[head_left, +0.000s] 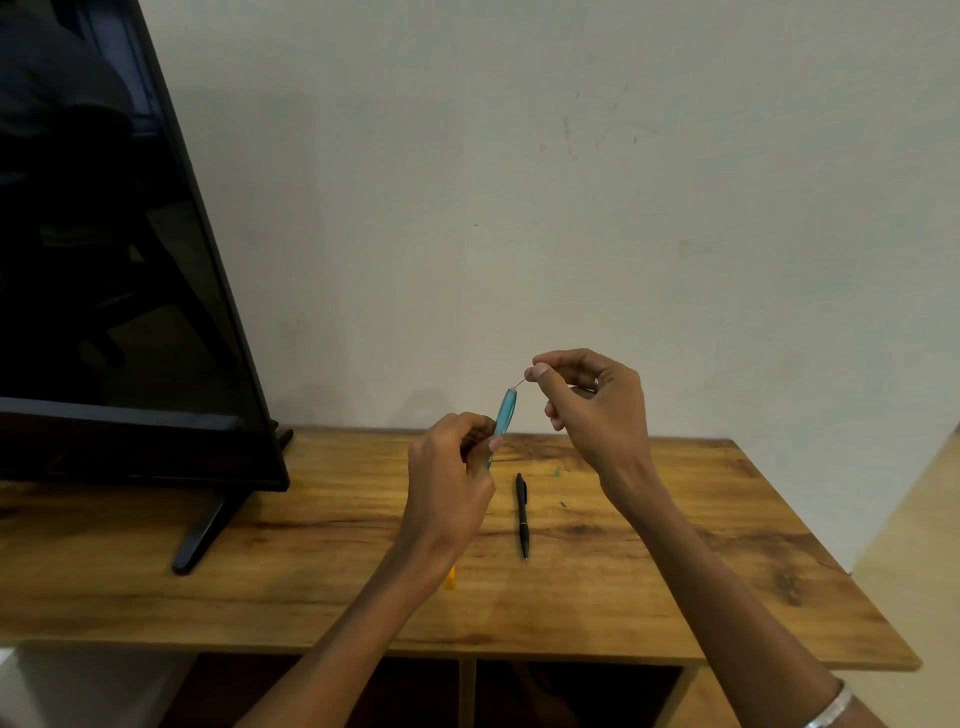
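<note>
Above a wooden table (260, 571), a person's left hand (452, 467) grips a blue pen (505, 410) upright. The right hand (592, 400) pinches a thin rod (519, 385) at the pen's top end. The work looks about midway: most of the rod is hidden, and whether it is going in or coming out cannot be told. A black pen (522, 514) lies untouched on the table, with small green bits (557, 472) near it. A dark screen (104, 260) stands at left. No brand or writing is legible.
</note>
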